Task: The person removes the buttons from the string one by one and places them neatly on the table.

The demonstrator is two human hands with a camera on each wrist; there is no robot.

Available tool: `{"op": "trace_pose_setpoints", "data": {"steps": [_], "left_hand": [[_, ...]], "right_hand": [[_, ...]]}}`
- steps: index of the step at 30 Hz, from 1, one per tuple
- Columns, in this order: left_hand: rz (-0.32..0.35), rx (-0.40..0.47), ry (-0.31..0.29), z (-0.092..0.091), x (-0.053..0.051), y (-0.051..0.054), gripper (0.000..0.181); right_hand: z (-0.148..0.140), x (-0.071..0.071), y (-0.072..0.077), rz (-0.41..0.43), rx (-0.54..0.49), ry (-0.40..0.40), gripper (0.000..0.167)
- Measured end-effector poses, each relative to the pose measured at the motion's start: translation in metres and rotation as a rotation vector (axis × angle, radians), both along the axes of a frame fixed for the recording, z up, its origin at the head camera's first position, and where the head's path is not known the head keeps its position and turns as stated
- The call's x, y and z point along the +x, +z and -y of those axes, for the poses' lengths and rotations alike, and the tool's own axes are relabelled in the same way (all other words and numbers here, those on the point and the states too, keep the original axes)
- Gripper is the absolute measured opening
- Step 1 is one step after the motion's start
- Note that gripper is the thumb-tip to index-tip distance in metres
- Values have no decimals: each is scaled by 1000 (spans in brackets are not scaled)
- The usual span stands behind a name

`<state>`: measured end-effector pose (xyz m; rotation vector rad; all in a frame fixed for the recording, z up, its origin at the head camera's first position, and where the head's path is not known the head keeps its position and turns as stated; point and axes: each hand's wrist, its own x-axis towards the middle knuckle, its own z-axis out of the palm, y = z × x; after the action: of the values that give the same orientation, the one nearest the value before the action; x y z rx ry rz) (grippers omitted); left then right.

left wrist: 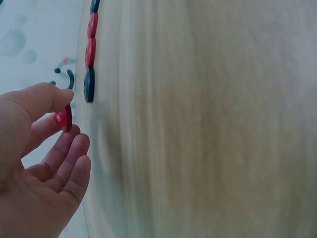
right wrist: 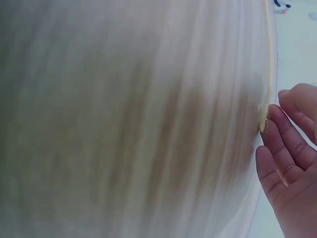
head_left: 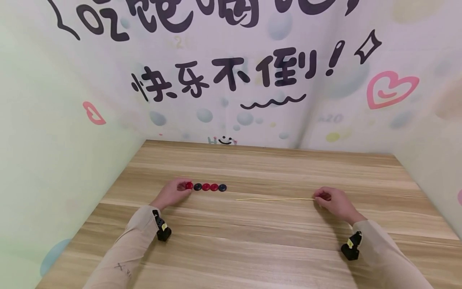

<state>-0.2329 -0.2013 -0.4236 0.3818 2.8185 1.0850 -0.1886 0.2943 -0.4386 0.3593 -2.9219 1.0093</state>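
In the head view my left hand is at the left end of a row of round buttons. Its thumb and index finger pinch a red button, seen nearly edge-on in the left wrist view. Beside it lie a dark button, two red buttons side by side, and another dark button. On the right, fingers of my right hand touch the end of a thin pale-yellow cord, which stretches leftward, almost straight. The thumb stands apart from the cord in the right wrist view.
Everything lies on a wood-grain table. A white printed cloth with large black writing hangs behind the table's far edge, and pale walls close in both sides. Each sleeve carries a small black camera at the wrist.
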Motion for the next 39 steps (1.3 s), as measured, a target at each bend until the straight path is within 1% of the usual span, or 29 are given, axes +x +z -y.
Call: {"op": "trace_pose_setpoints", "data": {"steps": [7,12,14,17,26,33,36,39], "left_hand": [[-16,-22,8,6,-7,-9,37],[-18,-20,43,5,-11,-13,33],[-13,-20,59,3,-12,-12,31],[-15,-22,64,3,-12,-12,30],[-33,-13,49,5,-12,-12,27],[-17,-12,45,8,-13,-11,29],[0,-16,75,7,-13,-9,31],[-21,-15,95,1,-13,-5,34]], "right_hand": [[-1,2,1,-18,4,-19,9],[-1,3,0,-38,-18,-43,8],[-1,3,0,-45,-33,-48,8],[-1,4,1,-55,-44,-53,8],[-2,4,1,-51,-15,-45,9],[0,2,1,-67,-6,-40,7],[4,1,3,-85,-5,-33,8],[12,-1,7,-93,-5,-11,11]]}}
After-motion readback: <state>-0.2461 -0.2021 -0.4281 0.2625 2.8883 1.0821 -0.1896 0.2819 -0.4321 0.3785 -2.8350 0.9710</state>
